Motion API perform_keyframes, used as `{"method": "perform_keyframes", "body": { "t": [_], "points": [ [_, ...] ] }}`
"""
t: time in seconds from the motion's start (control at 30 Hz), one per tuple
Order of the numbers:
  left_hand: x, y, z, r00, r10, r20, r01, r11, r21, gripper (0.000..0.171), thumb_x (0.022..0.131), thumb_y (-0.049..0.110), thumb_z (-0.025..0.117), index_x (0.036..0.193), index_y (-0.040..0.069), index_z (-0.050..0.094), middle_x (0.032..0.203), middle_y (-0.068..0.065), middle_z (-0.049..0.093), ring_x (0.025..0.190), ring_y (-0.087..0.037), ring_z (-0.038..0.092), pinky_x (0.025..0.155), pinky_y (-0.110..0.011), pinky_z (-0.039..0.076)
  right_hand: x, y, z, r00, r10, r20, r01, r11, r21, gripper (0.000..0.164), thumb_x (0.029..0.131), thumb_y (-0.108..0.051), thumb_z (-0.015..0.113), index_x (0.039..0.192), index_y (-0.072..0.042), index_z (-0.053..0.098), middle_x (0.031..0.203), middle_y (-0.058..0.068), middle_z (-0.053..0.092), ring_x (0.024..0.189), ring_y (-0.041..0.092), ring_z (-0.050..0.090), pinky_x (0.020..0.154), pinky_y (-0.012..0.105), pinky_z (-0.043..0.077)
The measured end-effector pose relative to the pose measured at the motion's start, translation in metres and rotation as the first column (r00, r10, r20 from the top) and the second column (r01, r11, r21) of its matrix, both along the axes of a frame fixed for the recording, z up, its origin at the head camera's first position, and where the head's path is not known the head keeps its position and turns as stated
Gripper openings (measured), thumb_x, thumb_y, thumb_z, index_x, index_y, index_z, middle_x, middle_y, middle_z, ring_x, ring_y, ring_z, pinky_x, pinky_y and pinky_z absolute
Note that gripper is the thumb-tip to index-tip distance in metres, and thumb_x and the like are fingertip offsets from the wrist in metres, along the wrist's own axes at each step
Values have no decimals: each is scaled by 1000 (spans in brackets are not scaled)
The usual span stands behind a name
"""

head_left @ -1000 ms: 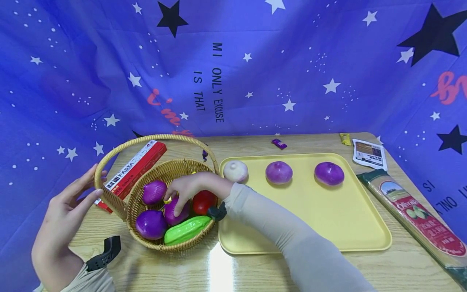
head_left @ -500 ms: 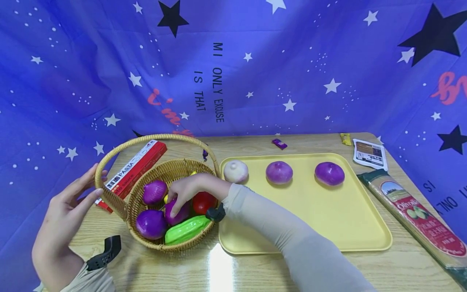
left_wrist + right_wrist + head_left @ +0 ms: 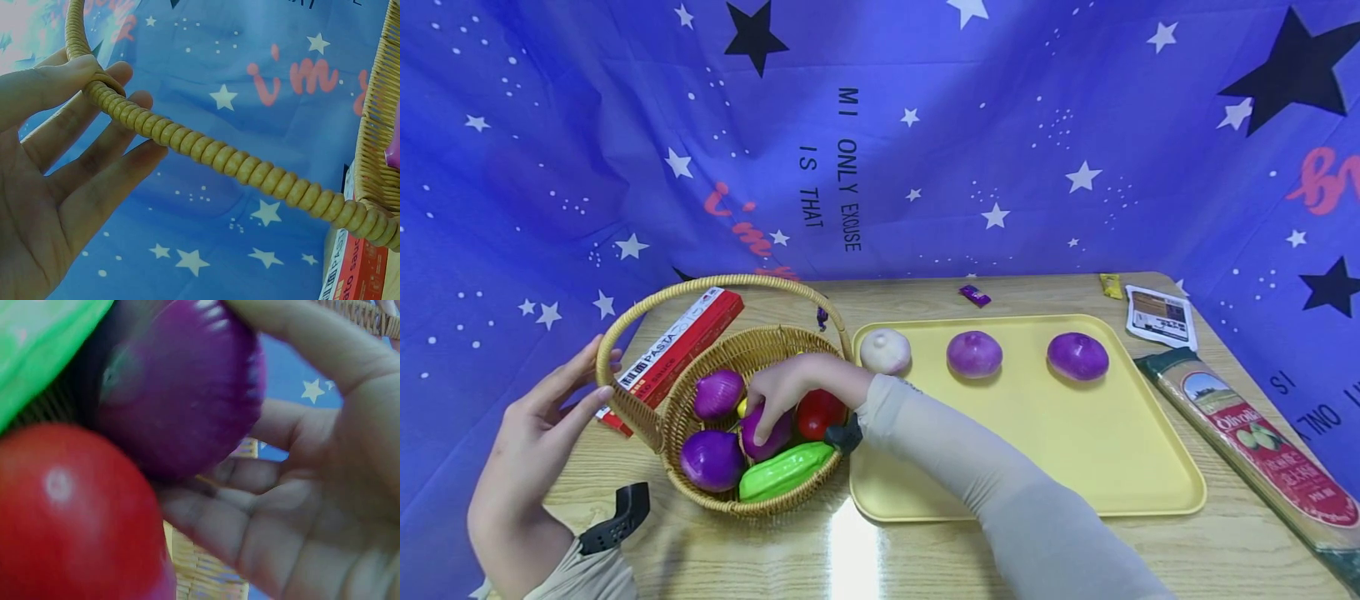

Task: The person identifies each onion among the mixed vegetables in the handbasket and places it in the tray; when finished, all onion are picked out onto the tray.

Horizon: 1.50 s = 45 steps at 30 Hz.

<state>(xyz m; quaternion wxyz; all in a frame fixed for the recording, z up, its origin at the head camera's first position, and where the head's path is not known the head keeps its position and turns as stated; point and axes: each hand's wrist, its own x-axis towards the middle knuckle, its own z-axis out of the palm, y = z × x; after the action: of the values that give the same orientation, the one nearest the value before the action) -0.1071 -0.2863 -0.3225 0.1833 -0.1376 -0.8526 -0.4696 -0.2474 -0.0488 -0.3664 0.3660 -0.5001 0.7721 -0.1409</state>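
My left hand [image 3: 527, 467] pinches the handle [image 3: 212, 153] of a wicker basket [image 3: 760, 510] between thumb and fingers, at its left side. Inside the basket my right hand [image 3: 786, 387] grips a purple onion [image 3: 187, 394], its thumb on one side and fingers curled beneath. Two more purple onions, one upper [image 3: 718, 394] and one lower [image 3: 711, 461], lie left of it. Beside the held onion are a red tomato-like ball [image 3: 75, 512] and a bright green ridged vegetable [image 3: 786, 472]. A bit of something yellow shows behind the right hand, mostly hidden.
Right of the basket, a yellow tray [image 3: 1037, 450] bears a white onion [image 3: 885, 352] and two purple onions [image 3: 974, 355]. A red pasta box [image 3: 685, 350] lies behind the basket's left side. A spaghetti packet [image 3: 1262, 442] lies along the table's right edge, small wrapped sweets [image 3: 975, 295] at the back.
My right hand's fingers have settled around the purple onion in the basket, the thumb shifting slightly along its side. The left hand stays at the handle.
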Motion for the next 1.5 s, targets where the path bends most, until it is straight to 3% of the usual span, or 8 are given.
{"method": "perform_keyframes", "body": {
  "t": [0.1, 0.17, 0.2, 0.3, 0.5, 0.8, 1.03, 1.5],
  "points": [
    [0, 0, 0, 1000, 9, 2, -9, 1000, -8, 55, 89, -11, 53, 141, 4, 42, 120, 20, 61, 105, 7, 58, 85, -3, 47, -2, 4, 3, 999, -46, -2, 46, 999, 7, 23, 82, -30, 72, 89, -8, 68, 78, -9, 55, 71, 2, 45, 61, 11, 36],
    [0, 0, 0, 1000, 8, 4, -8, 1000, -6, 55, 89, -10, 53, 141, 4, 42, 120, 19, 61, 106, 7, 58, 85, -3, 47, -3, 6, 6, 997, -75, -23, 76, 997, 15, 41, 81, -32, 72, 114, -8, 68, 101, -7, 64, 89, 3, 55, 74, 10, 44],
    [0, 0, 0, 1000, 8, 5, -8, 1000, -6, 55, 89, -10, 53, 141, 4, 42, 120, 19, 61, 106, 7, 58, 85, -3, 47, -4, 8, 7, 995, -89, -37, 90, 996, 19, 50, 81, -34, 73, 123, -9, 63, 113, -5, 64, 101, 4, 56, 82, 10, 45],
    [0, 0, 0, 1000, 4, 9, -4, 1000, 2, 55, 89, -10, 52, 141, 4, 42, 120, 20, 61, 106, 7, 58, 85, -3, 47, -4, 11, 11, 993, -108, -50, 109, 994, 20, 56, 81, -36, 72, 130, -11, 58, 129, 0, 60, 118, 9, 54, 96, 14, 44],
    [0, 0, 0, 1000, 2, 13, -2, 1000, 9, 54, 90, -10, 52, 141, 4, 42, 121, 20, 61, 106, 8, 58, 85, -2, 46, -4, 16, 19, 991, -119, -69, 117, 993, -33, 61, 81, -39, 71, 135, -17, 53, 132, -3, 58, 123, 8, 50, 101, 15, 41],
    [0, 1, 0, 1000, 20, 13, -20, 1000, -17, 55, 90, -9, 53, 142, 6, 42, 122, 20, 60, 106, 8, 57, 84, -2, 47, 3, 26, 28, 982, -144, -122, 121, 977, -177, 66, 81, -41, 71, 138, -16, 49, 131, -3, 58, 109, 4, 55, 88, 12, 45],
    [0, 1, -1, 999, 47, -1, -47, 997, -54, 55, 90, -8, 53, 141, 7, 43, 120, 22, 60, 105, 8, 57, 85, -1, 46, 13, 35, 35, 973, -145, -181, 94, 960, -262, 64, 83, -38, 70, 138, -14, 49, 138, 5, 52, 122, 12, 49, 95, 15, 44],
    [-1, 0, -2, 999, 51, -5, -51, 997, -62, 54, 90, -8, 53, 141, 7, 43, 119, 23, 59, 106, 9, 56, 84, -1, 46, 28, 58, 45, 977, -143, -161, 66, 911, -408, 63, 84, -30, 71, 140, -17, 46, 143, 4, 44, 133, 17, 41, 102, 18, 43]
  ]
}}
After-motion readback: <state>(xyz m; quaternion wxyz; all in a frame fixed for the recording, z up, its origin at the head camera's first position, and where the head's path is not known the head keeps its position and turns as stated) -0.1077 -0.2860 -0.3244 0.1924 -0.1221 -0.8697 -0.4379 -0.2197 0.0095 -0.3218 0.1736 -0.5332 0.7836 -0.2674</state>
